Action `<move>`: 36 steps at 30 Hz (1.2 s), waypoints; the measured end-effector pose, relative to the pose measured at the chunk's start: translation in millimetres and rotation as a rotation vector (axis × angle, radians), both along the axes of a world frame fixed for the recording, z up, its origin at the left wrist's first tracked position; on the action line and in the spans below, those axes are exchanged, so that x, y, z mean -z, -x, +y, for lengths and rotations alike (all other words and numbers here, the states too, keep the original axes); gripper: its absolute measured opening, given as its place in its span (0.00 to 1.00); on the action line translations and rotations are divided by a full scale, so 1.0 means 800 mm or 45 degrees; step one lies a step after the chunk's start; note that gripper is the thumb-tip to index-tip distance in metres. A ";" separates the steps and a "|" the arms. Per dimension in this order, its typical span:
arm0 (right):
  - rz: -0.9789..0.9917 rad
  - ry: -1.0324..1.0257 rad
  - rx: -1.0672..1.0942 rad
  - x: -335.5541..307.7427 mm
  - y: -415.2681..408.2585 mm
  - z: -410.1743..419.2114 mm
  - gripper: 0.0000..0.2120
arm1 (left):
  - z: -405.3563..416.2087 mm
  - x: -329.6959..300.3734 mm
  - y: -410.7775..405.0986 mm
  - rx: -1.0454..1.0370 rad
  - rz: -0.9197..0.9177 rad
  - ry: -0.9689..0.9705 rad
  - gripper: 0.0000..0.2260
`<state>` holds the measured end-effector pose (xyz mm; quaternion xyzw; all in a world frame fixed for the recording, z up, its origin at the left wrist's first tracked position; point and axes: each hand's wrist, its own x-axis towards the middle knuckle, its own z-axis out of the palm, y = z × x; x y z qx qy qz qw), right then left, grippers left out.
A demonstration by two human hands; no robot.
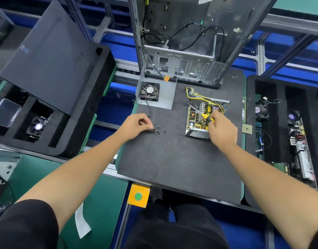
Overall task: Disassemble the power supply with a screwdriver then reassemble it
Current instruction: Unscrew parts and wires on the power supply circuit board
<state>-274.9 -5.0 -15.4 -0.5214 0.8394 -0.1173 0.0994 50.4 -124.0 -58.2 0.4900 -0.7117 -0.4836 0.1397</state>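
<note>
Person's in a black short-sleeve top, sleeves ending well above the elbows, so both forearms are bare down to the left hand [136, 124] and right hand [222, 131]. Dark trousers too.

**Both bare arms stretched forward, hands apart**

The left hand [136, 124] is reached out palm-down, its fingers curled inward with thumb and fingertips drawn together in a pinch at the tips. The right hand [222, 128] is extended further to the right, back of the hand up, its fingers wrapped around a yellow-and-black handle. Both forearms are bare, with short black sleeves at the upper arms.
</note>
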 end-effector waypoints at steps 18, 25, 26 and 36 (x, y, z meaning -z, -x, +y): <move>0.002 -0.014 0.011 -0.003 0.000 0.000 0.06 | -0.001 0.004 0.003 0.417 -0.251 0.271 0.12; 0.010 -0.009 0.011 -0.002 0.000 0.000 0.06 | 0.007 0.001 0.012 0.419 -0.291 0.379 0.05; 0.007 -0.006 0.009 -0.002 -0.001 0.000 0.06 | 0.008 0.000 0.013 0.422 -0.300 0.390 0.05; -0.012 0.013 0.002 0.000 -0.001 0.001 0.05 | 0.004 0.003 0.019 0.338 -0.252 0.359 0.05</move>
